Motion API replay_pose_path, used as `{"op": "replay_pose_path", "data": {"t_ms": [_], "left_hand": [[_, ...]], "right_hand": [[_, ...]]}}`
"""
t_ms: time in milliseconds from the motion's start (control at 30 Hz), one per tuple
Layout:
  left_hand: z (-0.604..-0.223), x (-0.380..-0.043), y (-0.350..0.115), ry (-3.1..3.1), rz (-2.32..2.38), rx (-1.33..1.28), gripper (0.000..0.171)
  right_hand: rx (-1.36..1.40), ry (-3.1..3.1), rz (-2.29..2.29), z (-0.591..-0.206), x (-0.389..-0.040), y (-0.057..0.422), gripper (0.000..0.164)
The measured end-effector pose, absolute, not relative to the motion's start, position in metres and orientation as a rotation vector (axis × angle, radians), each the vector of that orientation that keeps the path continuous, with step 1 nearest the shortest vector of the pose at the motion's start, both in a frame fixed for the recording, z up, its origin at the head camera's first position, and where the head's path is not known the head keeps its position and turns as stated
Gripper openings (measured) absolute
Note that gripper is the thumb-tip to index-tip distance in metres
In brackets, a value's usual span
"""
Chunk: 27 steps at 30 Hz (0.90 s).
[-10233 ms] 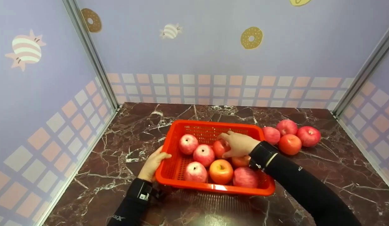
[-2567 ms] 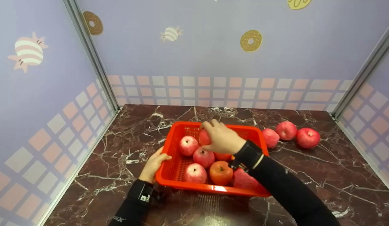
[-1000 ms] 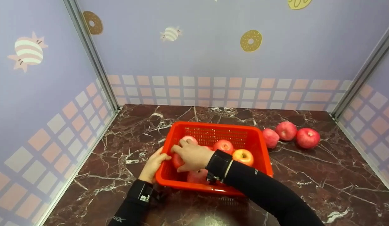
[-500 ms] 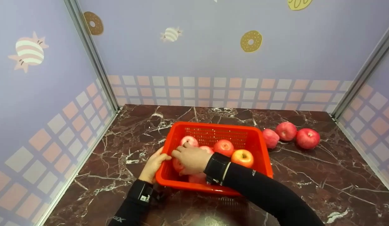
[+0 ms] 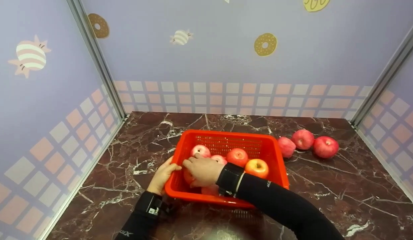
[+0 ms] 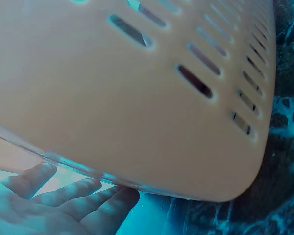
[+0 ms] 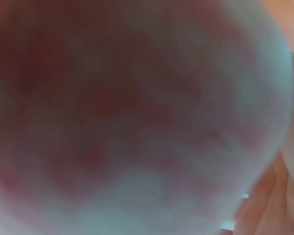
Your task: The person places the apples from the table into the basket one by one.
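Observation:
My left hand (image 5: pixel 162 176) grips the left side of a red plastic basket (image 5: pixel 226 134), thumb over the rim. The left wrist view shows its fingers against the slotted basket's outside. Inside the basket's left end, my right hand (image 5: pixel 203 170) holds a red apple (image 5: pixel 188 176), mostly covered by the fingers. Around it lie a pink apple (image 5: pixel 200 151), a red apple (image 5: pixel 237 156) and a yellow-orange apple (image 5: pixel 256 168). A pink apple (image 5: pixel 210 190) shows partly beneath the right wrist. In the right wrist view a blurred apple (image 7: pixel 137 117) fills most of the picture.
Three more apples (image 5: pixel 302 140) lie on the dark marbled table (image 5: pixel 346 186) just right of the basket. Patterned panels (image 5: pixel 226 60) stand at the back and both sides. The right sleeve (image 5: pixel 280 196) crosses the basket's front rim.
Of the loose apples right of the basket, one was taken since the oldest frame. My right hand carried an apple leftward to the basket's left end; it has barely moved over the last second.

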<state>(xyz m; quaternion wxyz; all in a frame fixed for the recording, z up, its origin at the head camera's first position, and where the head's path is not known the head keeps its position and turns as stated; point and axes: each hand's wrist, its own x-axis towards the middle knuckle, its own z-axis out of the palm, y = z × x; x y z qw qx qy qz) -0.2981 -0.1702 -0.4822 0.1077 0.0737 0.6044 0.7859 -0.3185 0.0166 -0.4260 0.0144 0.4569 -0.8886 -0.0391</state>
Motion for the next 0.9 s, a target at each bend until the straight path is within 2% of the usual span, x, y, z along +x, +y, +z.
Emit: {"op": "replay_pose_path", "data": {"t_ms": [900], "left_hand": [[-0.4820,-0.2979,-0.1710,1.792,2.298,0.228,0.061]], "right_hand": [[1.442,-2.791,-0.028,-0.4194,-0.3193,0.0198,0.056]]}}
